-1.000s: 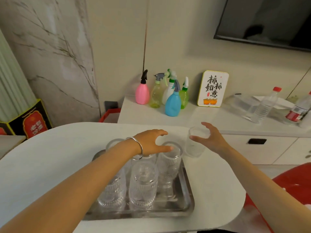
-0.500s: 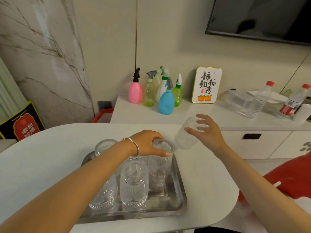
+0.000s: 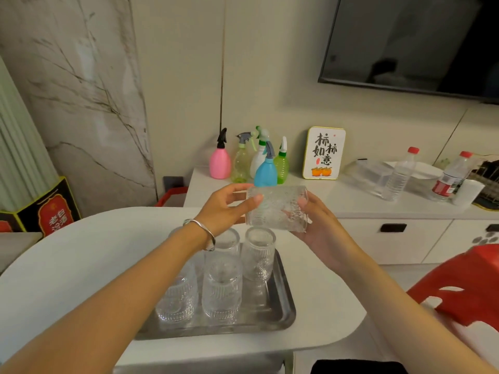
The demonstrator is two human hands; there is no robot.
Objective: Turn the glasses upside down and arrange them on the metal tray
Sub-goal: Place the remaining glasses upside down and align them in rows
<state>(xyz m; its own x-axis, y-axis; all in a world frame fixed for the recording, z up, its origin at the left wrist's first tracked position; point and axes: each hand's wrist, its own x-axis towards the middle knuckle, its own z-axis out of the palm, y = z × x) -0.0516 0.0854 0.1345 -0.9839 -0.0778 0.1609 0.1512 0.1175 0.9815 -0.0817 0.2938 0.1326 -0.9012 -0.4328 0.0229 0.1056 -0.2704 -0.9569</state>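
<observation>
Held one ribbed glass (image 3: 278,207) on its side, in the air above the far end of the metal tray (image 3: 280,309). My left hand (image 3: 225,207) pinched its one end, my right hand (image 3: 314,221) cupped the other end from beneath; both closed on it. The glasses already on the tray (image 3: 221,290) stood bunched toward its left and middle, seemingly base-up; bare metal lay at about 3 o'clock from them.

Risks, as I judged them: slick glass slipping during the flip and falling onto the glass (image 3: 259,255) directly beneath; rim knocking a neighbour on the way down, since they stood close; my left forearm, which crossed over the back row, tipping one.

Writing: the framed sign (image 3: 324,153) at 12 o'clock showed brush characters, 柿柿如意, above small orange fruit. The black-and-red box (image 3: 50,211) at 9 o'clock bore characters I couldn't read surely. Red bottle label (image 3: 444,186) at 2 o'clock illegible.
</observation>
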